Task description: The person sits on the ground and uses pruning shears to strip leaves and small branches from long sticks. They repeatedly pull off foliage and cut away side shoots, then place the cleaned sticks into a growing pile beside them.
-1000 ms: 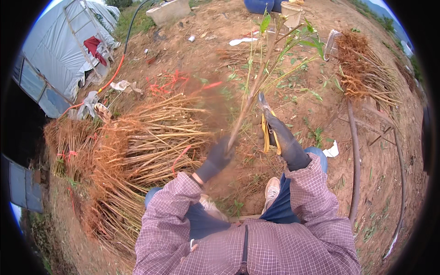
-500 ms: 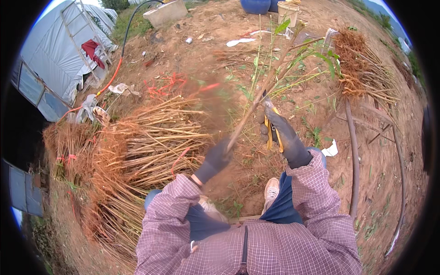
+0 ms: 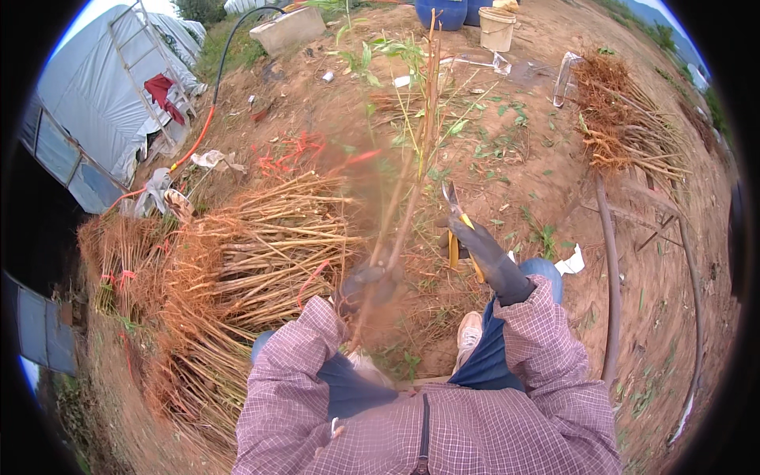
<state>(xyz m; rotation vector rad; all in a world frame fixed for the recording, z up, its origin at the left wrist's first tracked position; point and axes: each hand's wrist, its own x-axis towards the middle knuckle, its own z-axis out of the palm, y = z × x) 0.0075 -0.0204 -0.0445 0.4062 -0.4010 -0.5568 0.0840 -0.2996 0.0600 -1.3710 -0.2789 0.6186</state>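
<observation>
- Between the two gloved hands, over bare ground, a sapling (image 3: 418, 150) stands nearly upright, its long axis running from the left hand (image 3: 366, 285) up and away to leafy tips near the top of the view.
- Left grip is closed around the sapling's lower stem; roots below it are blurred and cannot be made out.
- Right hand (image 3: 484, 255) is closed on yellow-handled shears (image 3: 457, 226), blades pointing up, just right of the stem and apart from it; I cannot tell how far the blades are parted.
- Right hand is thus the nearer one to the mid-stem; the stem lies to its left.
- Left of the knees, a big pile of bundled saplings (image 3: 237, 261) lies on the ground; a smaller bundle (image 3: 625, 134) lies far right, beside a dark hose (image 3: 609, 269).
- Nothing stands between shears and stem.
</observation>
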